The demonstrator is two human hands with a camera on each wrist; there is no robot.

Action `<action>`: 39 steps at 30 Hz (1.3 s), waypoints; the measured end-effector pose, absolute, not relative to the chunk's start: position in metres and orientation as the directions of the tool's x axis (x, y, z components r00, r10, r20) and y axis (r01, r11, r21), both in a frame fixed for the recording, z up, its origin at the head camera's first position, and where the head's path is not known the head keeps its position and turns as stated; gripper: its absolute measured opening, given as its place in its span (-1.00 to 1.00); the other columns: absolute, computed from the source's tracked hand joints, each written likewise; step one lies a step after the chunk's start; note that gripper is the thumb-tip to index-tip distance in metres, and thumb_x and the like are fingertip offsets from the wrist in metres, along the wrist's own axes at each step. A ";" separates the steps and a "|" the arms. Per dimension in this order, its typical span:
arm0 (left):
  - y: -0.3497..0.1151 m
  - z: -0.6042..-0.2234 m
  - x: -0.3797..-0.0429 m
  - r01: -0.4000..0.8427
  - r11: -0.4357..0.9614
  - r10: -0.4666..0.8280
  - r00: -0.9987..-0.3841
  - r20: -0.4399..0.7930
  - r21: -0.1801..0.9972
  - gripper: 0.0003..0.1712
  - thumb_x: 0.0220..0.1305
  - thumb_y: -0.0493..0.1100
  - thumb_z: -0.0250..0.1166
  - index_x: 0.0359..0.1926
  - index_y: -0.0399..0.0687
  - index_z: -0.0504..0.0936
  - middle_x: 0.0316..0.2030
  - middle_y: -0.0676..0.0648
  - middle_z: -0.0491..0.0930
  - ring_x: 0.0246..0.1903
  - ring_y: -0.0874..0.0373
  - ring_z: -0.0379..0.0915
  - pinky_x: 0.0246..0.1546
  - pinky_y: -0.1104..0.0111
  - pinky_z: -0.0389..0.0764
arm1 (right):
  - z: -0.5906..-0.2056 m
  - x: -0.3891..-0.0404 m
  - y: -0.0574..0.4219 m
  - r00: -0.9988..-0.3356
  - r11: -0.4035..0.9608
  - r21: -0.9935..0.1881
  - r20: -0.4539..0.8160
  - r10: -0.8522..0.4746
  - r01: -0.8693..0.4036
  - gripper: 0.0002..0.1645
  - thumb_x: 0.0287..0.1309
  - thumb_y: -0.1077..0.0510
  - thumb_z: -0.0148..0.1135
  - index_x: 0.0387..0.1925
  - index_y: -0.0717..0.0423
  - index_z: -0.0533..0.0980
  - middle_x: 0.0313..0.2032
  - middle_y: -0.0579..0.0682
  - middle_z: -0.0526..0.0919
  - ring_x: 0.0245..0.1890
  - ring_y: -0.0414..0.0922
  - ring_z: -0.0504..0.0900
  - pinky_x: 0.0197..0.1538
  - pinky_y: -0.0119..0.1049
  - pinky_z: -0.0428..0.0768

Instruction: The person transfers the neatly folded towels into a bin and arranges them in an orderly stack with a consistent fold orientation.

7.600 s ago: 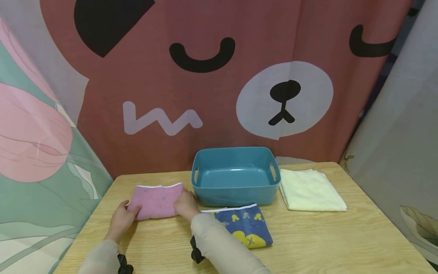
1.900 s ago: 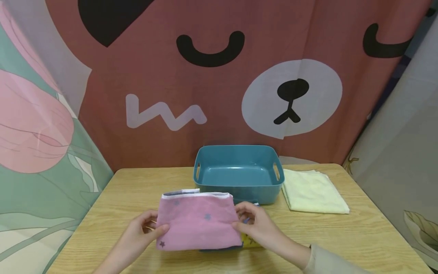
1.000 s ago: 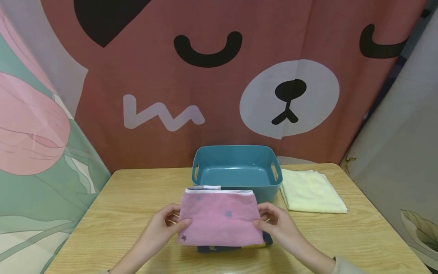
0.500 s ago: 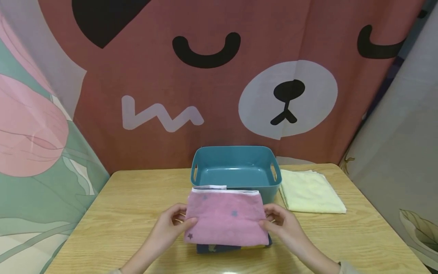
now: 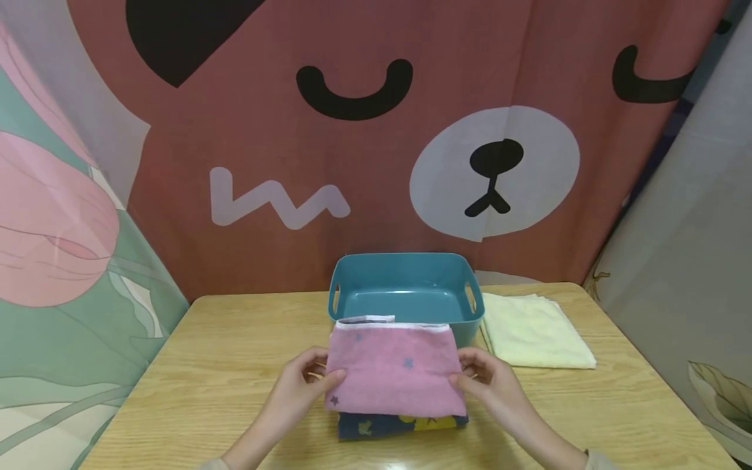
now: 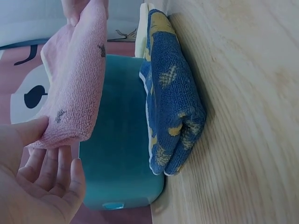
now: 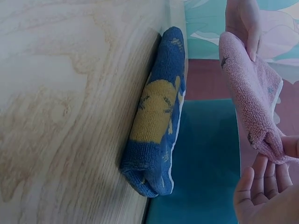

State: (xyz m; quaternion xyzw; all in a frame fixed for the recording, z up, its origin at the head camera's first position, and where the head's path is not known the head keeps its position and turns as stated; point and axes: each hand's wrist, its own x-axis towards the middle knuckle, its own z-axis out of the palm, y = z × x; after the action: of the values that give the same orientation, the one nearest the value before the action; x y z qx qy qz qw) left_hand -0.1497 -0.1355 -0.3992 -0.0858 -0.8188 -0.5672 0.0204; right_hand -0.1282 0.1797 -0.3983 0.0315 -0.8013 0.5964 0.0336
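Note:
A folded pink towel [image 5: 393, 369] with small grey stars and a white edge is held up between both hands. My left hand [image 5: 299, 382] pinches its left end, thumb in front and fingers behind. At the right end, my right hand [image 5: 490, 378] grips it the same way. Below the pink towel, apart from it in both wrist views, a folded blue towel [image 6: 175, 88] with yellow patterns lies on the table; its yellow patch [image 7: 156, 112] faces the right wrist camera. In the head view the pink towel hides most of the blue one.
Behind the towels stands a blue-green plastic basket [image 5: 405, 261] with handle holes, its visible inside bare. A folded pale yellow towel [image 5: 537, 329] lies to its right on the wooden table [image 5: 235, 339]. A bear-print curtain [image 5: 264, 143] hangs behind the table.
The pink towel, first at the table's left side, has been lifted and carried right to above the blue towel. Over the last half second it shifts slightly right and up, showing more blue.

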 end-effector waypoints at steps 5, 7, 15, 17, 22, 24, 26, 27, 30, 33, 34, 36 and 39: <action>-0.132 -0.399 -0.152 0.160 0.328 0.119 -0.985 0.127 0.931 -0.77 0.16 -0.21 0.48 -0.17 -0.15 0.68 -0.33 -0.01 0.62 -0.29 0.17 0.51 -0.28 0.41 0.53 | -0.397 -0.131 0.182 -0.993 0.303 -0.946 0.120 -0.014 -0.119 -0.67 0.07 0.32 0.39 -0.09 0.29 0.59 -0.31 0.05 0.63 -0.28 -0.15 0.54 -0.19 -0.34 0.56; -0.131 -0.398 -0.153 0.165 0.318 0.121 -0.984 0.132 0.934 -0.78 0.16 -0.21 0.47 -0.17 -0.14 0.68 -0.32 -0.01 0.62 -0.28 0.18 0.52 -0.28 0.41 0.53 | -0.397 -0.132 0.182 -0.991 0.303 -0.944 0.134 -0.013 -0.131 -0.69 0.08 0.32 0.38 -0.09 0.29 0.59 -0.31 0.04 0.62 -0.28 -0.16 0.54 -0.20 -0.34 0.56; -0.130 -0.397 -0.159 0.166 0.318 0.094 -0.985 0.143 0.933 -0.79 0.17 -0.20 0.47 -0.17 -0.08 0.69 -0.33 0.01 0.62 -0.27 0.15 0.52 -0.27 0.39 0.52 | -0.391 -0.138 0.182 -0.984 0.297 -0.940 0.176 -0.003 -0.169 -0.68 0.08 0.33 0.39 -0.09 0.29 0.58 -0.33 0.02 0.61 -0.30 -0.19 0.52 -0.24 -0.36 0.55; -0.130 -0.396 -0.160 0.160 0.324 0.088 -0.986 0.138 0.933 -0.80 0.16 -0.20 0.47 -0.17 -0.05 0.69 -0.33 0.02 0.62 -0.27 0.14 0.52 -0.26 0.39 0.53 | -0.390 -0.139 0.182 -0.982 0.303 -0.936 0.188 -0.005 -0.180 -0.69 0.08 0.33 0.39 -0.09 0.29 0.59 -0.33 0.01 0.62 -0.30 -0.20 0.53 -0.24 -0.37 0.55; -0.130 -0.395 -0.163 0.166 0.337 0.083 -0.986 0.146 0.927 -0.78 0.16 -0.19 0.48 -0.17 -0.06 0.70 -0.32 0.02 0.63 -0.27 0.13 0.53 -0.24 0.35 0.54 | -0.386 -0.141 0.182 -0.980 0.328 -0.925 0.199 -0.013 -0.192 -0.70 0.10 0.32 0.38 -0.10 0.27 0.59 -0.33 0.01 0.62 -0.29 -0.19 0.54 -0.23 -0.36 0.55; -0.130 -0.394 -0.164 0.173 0.342 0.083 -0.985 0.154 0.923 -0.78 0.16 -0.18 0.48 -0.16 -0.07 0.70 -0.32 0.01 0.63 -0.27 0.13 0.53 -0.24 0.35 0.55 | -0.385 -0.142 0.182 -0.978 0.333 -0.921 0.206 -0.021 -0.201 -0.71 0.10 0.31 0.38 -0.10 0.27 0.59 -0.33 0.01 0.61 -0.29 -0.18 0.54 -0.23 -0.36 0.55; -0.130 -0.393 -0.164 0.180 0.348 0.084 -0.983 0.161 0.920 -0.78 0.17 -0.19 0.47 -0.15 -0.08 0.70 -0.31 0.01 0.62 -0.27 0.13 0.52 -0.24 0.36 0.54 | -0.383 -0.143 0.183 -0.977 0.339 -0.918 0.210 -0.025 -0.205 -0.71 0.10 0.31 0.38 -0.10 0.26 0.59 -0.33 0.02 0.61 -0.28 -0.17 0.54 -0.23 -0.35 0.55; -0.130 -0.393 -0.165 0.179 0.348 0.083 -0.984 0.160 0.920 -0.78 0.17 -0.19 0.47 -0.15 -0.07 0.70 -0.31 0.01 0.63 -0.27 0.13 0.53 -0.24 0.36 0.54 | -0.383 -0.144 0.183 -0.976 0.342 -0.916 0.216 -0.027 -0.212 -0.71 0.10 0.31 0.38 -0.10 0.26 0.59 -0.33 0.02 0.61 -0.28 -0.17 0.54 -0.22 -0.35 0.55; -0.130 -0.391 -0.167 0.175 0.355 0.081 -0.984 0.157 0.918 -0.78 0.16 -0.20 0.48 -0.15 -0.04 0.70 -0.30 0.02 0.62 -0.26 0.13 0.52 -0.24 0.37 0.54 | -0.381 -0.147 0.184 -0.972 0.348 -0.909 0.232 -0.030 -0.227 -0.70 0.10 0.30 0.38 -0.09 0.25 0.59 -0.32 0.01 0.61 -0.28 -0.18 0.54 -0.22 -0.35 0.55; -0.130 -0.390 -0.168 0.177 0.358 0.078 -0.984 0.159 0.917 -0.77 0.16 -0.20 0.48 -0.14 -0.04 0.70 -0.30 0.02 0.62 -0.26 0.14 0.52 -0.24 0.37 0.54 | -0.380 -0.150 0.185 -0.972 0.353 -0.908 0.233 -0.026 -0.227 -0.69 0.11 0.30 0.39 -0.08 0.25 0.59 -0.31 0.01 0.62 -0.27 -0.20 0.55 -0.21 -0.36 0.55; -0.129 -0.389 -0.169 0.179 0.357 0.078 -0.984 0.162 0.917 -0.77 0.16 -0.20 0.48 -0.14 -0.05 0.70 -0.30 0.02 0.63 -0.26 0.14 0.52 -0.24 0.36 0.54 | -0.380 -0.151 0.185 -0.973 0.352 -0.908 0.231 -0.025 -0.225 -0.69 0.12 0.30 0.39 -0.07 0.25 0.59 -0.30 0.01 0.62 -0.27 -0.20 0.54 -0.21 -0.37 0.55; -0.129 -0.389 -0.171 0.184 0.350 0.079 -0.983 0.167 0.918 -0.76 0.16 -0.20 0.48 -0.13 -0.08 0.70 -0.30 0.00 0.63 -0.26 0.14 0.52 -0.23 0.35 0.54 | -0.380 -0.153 0.186 -0.973 0.352 -0.910 0.228 -0.022 -0.221 -0.68 0.12 0.30 0.38 -0.06 0.26 0.59 -0.30 0.01 0.62 -0.26 -0.21 0.54 -0.20 -0.37 0.55; -0.128 -0.388 -0.173 0.186 0.343 0.077 -0.983 0.170 0.921 -0.74 0.17 -0.19 0.48 -0.12 -0.11 0.70 -0.30 -0.02 0.63 -0.26 0.14 0.52 -0.20 0.32 0.54 | -0.380 -0.156 0.186 -0.973 0.343 -0.913 0.229 -0.019 -0.221 -0.68 0.12 0.31 0.39 -0.07 0.27 0.58 -0.29 0.02 0.63 -0.27 -0.22 0.55 -0.19 -0.37 0.55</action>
State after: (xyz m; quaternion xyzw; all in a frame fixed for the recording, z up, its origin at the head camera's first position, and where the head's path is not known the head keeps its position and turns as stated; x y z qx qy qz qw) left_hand -0.1733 -0.1278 -0.3879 -0.0802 -0.8181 -0.5674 0.0480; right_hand -0.1555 0.1863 -0.3798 0.0739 -0.8147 0.5682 0.0888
